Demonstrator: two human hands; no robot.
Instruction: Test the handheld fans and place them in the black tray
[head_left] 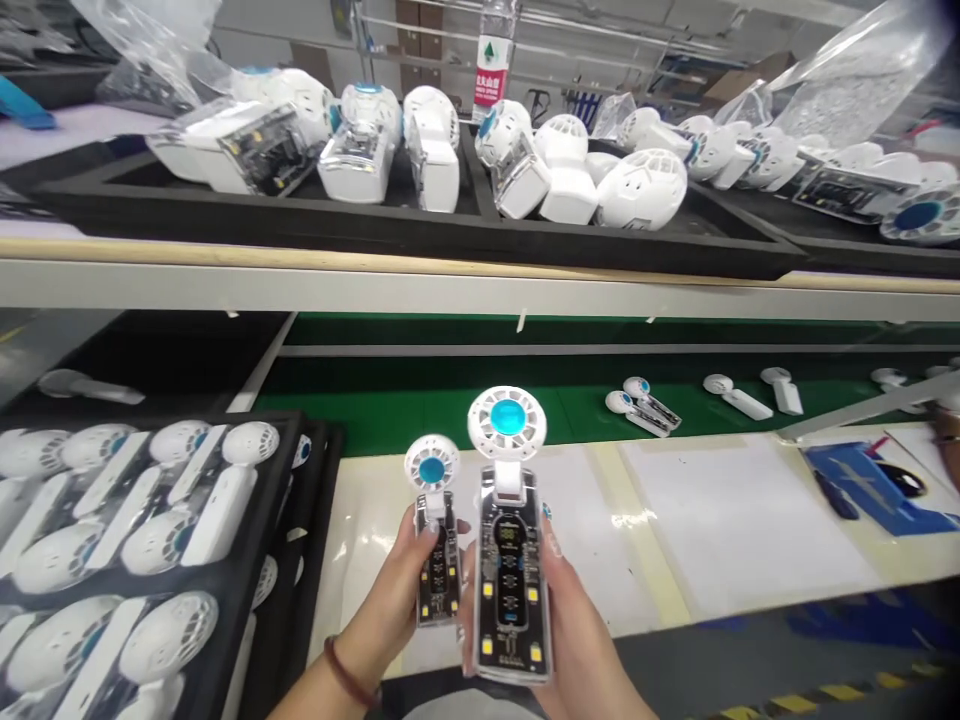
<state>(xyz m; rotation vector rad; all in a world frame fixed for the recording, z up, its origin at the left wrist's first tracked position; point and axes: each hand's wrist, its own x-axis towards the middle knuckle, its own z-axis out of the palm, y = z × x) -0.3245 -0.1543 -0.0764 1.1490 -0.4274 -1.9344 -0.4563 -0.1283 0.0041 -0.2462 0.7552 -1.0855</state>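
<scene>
My left hand [396, 575] is closed around a small handheld fan [439, 560] with a clear casing, its thumb on the front. The dark circuit board and yellow squares show through the casing, below a round white head with a blue centre. In my right hand [574, 610] is a second fan of the same kind [511, 570], nearer to the camera and upright. Its white grille and blue hub face me. The two fans are side by side above the white worktop [375, 500]; my right fingers are partly hidden behind the nearer fan.
Stacked black trays [289, 440] of white fans stand at the left. A shelf [480, 290] above bears black trays of more fans and a bottle [493, 60]. Several fans lie on the green conveyor belt [555, 390]; a blue holder [870, 490] is at the right.
</scene>
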